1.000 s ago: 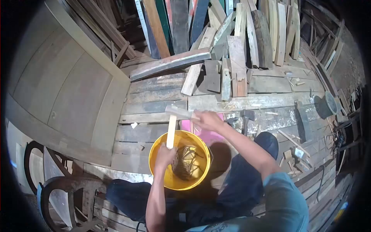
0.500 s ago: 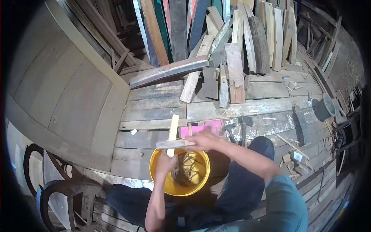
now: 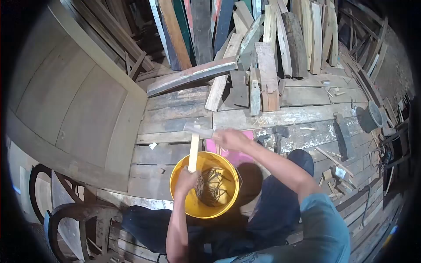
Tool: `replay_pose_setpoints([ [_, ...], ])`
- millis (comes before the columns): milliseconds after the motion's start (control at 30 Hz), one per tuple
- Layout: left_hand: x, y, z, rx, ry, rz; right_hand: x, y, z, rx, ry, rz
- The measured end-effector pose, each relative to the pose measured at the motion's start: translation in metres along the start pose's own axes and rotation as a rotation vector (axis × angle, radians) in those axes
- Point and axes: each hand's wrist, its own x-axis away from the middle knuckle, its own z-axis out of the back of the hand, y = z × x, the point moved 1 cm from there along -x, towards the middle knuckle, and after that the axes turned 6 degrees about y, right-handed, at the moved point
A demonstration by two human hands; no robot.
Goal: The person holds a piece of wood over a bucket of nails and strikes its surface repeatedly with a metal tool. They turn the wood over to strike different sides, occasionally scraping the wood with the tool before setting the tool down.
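My left hand (image 3: 187, 181) is closed round the lower end of a pale wooden stick (image 3: 194, 153), holding it tilted up over the near left part of a yellow bucket (image 3: 237, 193). Thin dark pieces (image 3: 215, 186) lie in a tangle inside the bucket. In my right hand (image 3: 232, 139) is a flat grey blade-like tool (image 3: 199, 130), blurred by motion, which crosses the stick near its far end. A pink flat thing (image 3: 239, 153) lies on the boards behind the bucket, partly hidden by my right hand and forearm.
Planks (image 3: 266, 65) lean and lie across the back. A panelled wooden door (image 3: 74, 109) stands left, above a curved dark wooden frame (image 3: 83, 215). To the right are a hatchet-like tool (image 3: 279, 133), a board (image 3: 343, 138), wood scraps (image 3: 335, 179) and a grey bucket (image 3: 372, 118).
My right hand has moved the blade-like tool away from me, from the stick's lower part to near its far end. My left hand still grips the stick, slightly lower and farther left.
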Motion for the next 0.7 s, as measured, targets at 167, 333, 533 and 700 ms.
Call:
replay_pose_setpoints([
  [167,-0.005,-0.004,-0.005,0.019,-0.008,0.014,0.003,0.002,-0.012,0.092,-0.063,0.182],
  [333,0.005,0.007,0.000,0.077,-0.045,0.023,0.006,-0.005,-0.010,0.016,0.051,0.154],
  [533,-0.012,-0.027,-0.006,0.011,0.018,-0.049,-0.001,-0.003,-0.012,-0.007,0.035,0.073],
  [700,-0.006,-0.011,-0.008,0.176,-0.017,-0.170,0.022,-0.013,-0.038,0.127,-0.153,0.225],
])
